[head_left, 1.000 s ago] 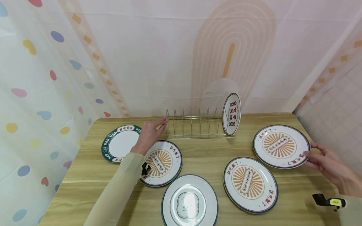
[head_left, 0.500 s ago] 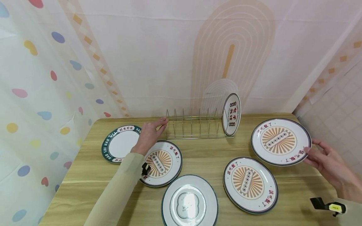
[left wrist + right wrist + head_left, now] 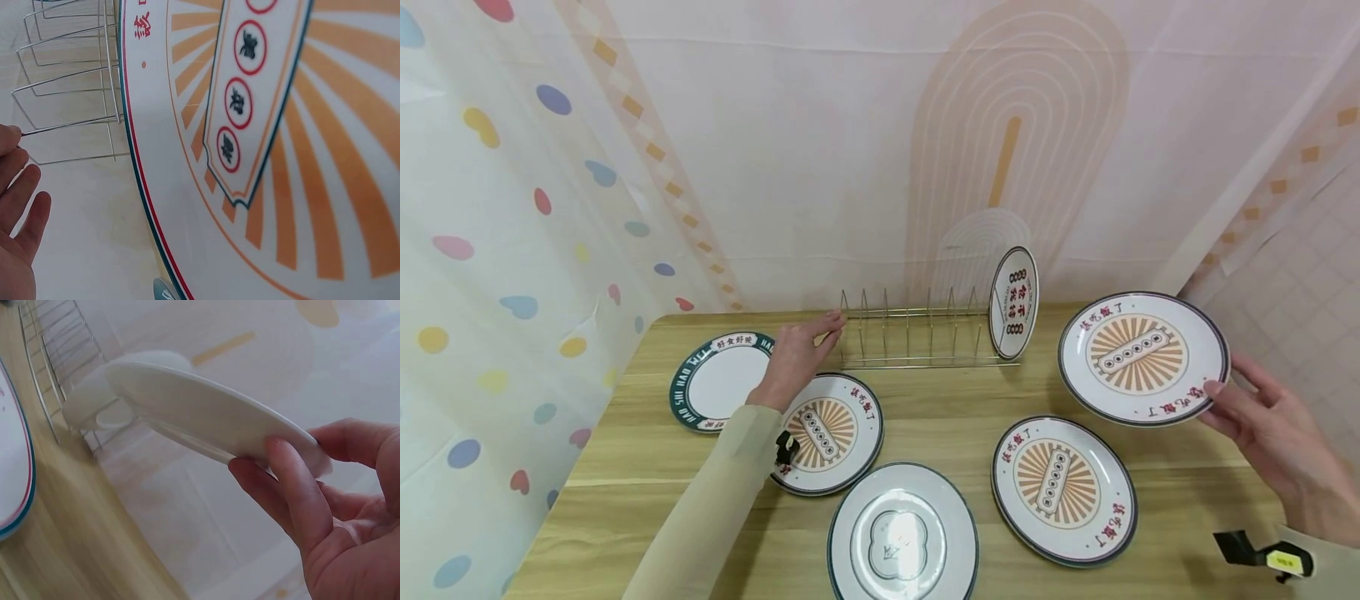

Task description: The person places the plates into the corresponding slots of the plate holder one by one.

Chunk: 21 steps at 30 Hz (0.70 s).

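Note:
My right hand point(image 3: 1273, 433) grips the right rim of a white plate point(image 3: 1142, 358) with an orange sunburst, holding it tilted above the table. In the right wrist view its pale underside point(image 3: 187, 412) shows, thumb on one face and fingers beneath. At the left end of a gold wire dish rack point(image 3: 917, 363), my left hand point(image 3: 797, 354) pinches the end wire; the left wrist view shows those fingertips on the wire too. One plate point(image 3: 1015, 304) stands upright in the rack's right end. Below my left wrist lies another sunburst plate point(image 3: 831, 433), partly hidden by the sleeve.
A green-rimmed plate point(image 3: 722, 383) lies at the left, an upside-down plate point(image 3: 902, 533) at the front middle, and a sunburst plate point(image 3: 1063, 492) on the right. Patterned cloth point(image 3: 820, 167) hangs behind the wooden table point(image 3: 617, 500).
The plate in my right hand has risen off the table, moving slightly up and left, and tilts more toward the camera. My left hand stays at the rack's end.

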### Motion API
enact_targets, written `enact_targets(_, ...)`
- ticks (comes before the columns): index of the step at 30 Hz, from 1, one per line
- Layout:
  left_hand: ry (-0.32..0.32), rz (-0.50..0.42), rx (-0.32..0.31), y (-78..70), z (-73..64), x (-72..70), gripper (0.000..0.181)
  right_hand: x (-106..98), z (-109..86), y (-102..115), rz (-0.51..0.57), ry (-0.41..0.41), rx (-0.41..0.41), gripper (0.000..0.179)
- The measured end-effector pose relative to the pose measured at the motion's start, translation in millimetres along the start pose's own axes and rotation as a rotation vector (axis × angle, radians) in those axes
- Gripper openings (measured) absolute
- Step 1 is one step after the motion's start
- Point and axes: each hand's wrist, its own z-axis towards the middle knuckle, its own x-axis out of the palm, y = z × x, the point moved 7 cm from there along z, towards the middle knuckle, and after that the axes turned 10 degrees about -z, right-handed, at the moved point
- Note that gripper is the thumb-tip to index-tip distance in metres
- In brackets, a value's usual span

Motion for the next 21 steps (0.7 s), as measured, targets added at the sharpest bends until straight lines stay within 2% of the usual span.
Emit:
enact_targets(10, -0.010, -0.001, 0.001, -2.2, 1.4, -0.8, 0.025, 21.1, -1.9, 13.1, 0.013, -0.066, -0.066, 0.051)
enact_targets(18, 0.012, 0.000, -0.024, -0.8, 0.6, 0.2, 0.025, 41.3, -1.6, 21.4, 0.122, -0.040, -0.140, 0.053)
enact_targets(21, 0.011, -0.001, -0.025, -0.7, 0.2, 0.2, 0.025, 47.6, -1.4, 23.3, 0.130, -0.031, -0.148, 0.054)
